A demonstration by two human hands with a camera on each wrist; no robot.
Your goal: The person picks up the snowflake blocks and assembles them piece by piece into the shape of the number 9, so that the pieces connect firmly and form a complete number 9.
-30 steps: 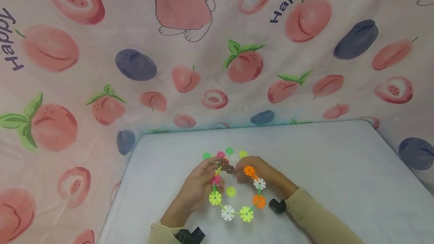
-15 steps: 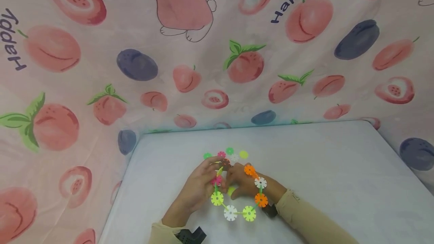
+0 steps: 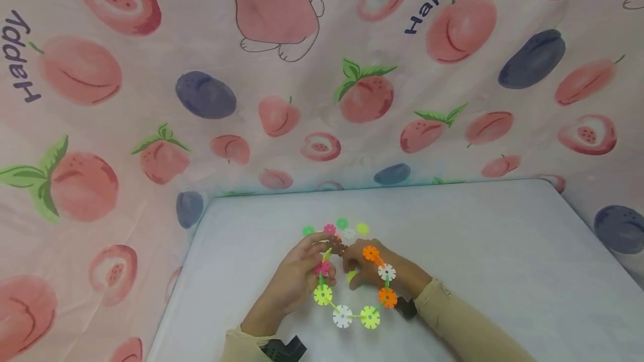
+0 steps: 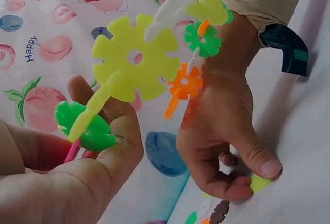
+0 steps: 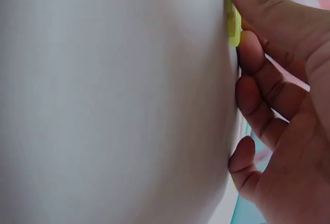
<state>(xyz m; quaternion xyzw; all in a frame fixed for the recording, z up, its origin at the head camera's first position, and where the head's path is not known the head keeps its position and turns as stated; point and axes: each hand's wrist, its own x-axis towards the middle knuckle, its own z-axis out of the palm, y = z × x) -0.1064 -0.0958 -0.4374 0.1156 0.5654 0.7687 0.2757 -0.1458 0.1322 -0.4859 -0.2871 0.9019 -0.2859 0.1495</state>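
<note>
A chain of snowflake discs (image 3: 342,316) in yellow, white, orange, pink, green and brown hangs in a loop before me. My left hand (image 3: 294,278) holds its left side; the left wrist view shows a green disc (image 4: 95,134) between those fingers and a large yellow disc (image 4: 135,72) above. Lower, behind the loop, my right hand (image 3: 361,264) pinches a loose yellow snowflake disc (image 3: 351,276) at the tabletop. The right wrist view has the thumb and a fingertip on this yellow disc (image 5: 234,26). Some chain discs are hidden behind the left fingers.
Several loose discs, among them a green disc (image 3: 342,223) and a yellow disc (image 3: 362,229), lie on the white table (image 3: 478,239) beyond my hands. A fruit-printed cloth (image 3: 302,82) hangs at the back and sides.
My right hand has left the brown end of the chain and come down to the loose yellow disc, which has shifted slightly right. My left hand has stayed nearly still with the chain.
</note>
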